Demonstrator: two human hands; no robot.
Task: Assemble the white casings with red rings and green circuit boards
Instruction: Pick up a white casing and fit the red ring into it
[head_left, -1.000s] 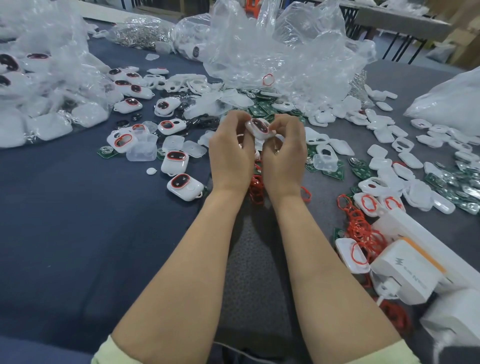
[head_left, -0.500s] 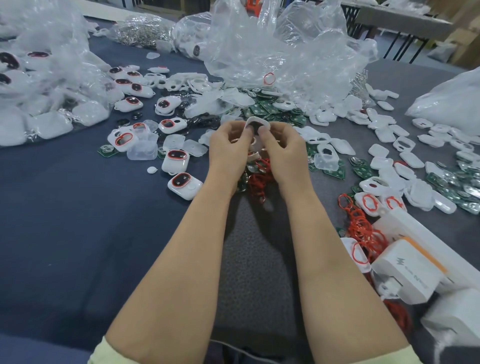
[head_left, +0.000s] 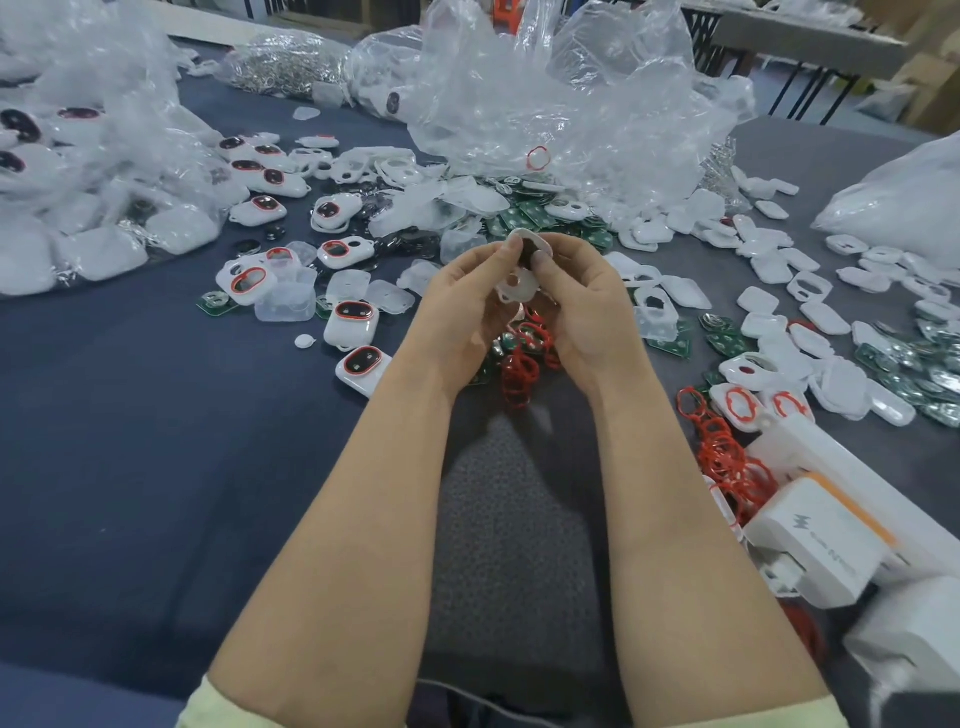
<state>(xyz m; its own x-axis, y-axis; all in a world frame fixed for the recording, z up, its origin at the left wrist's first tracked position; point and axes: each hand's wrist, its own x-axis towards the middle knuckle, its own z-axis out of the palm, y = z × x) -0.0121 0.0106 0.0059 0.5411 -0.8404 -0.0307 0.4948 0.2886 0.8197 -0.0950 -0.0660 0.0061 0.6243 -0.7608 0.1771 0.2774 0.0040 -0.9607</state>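
In the head view, at centre frame, the left hand (head_left: 457, 312) and right hand (head_left: 584, 306) meet above the bench (head_left: 156, 441). The fingertips and thumbs of both pinch one white casing (head_left: 515, 285) between them. Red rings (head_left: 519, 370) are heaped just below the hands, and green circuit boards (head_left: 525, 215) lie scattered just above them.
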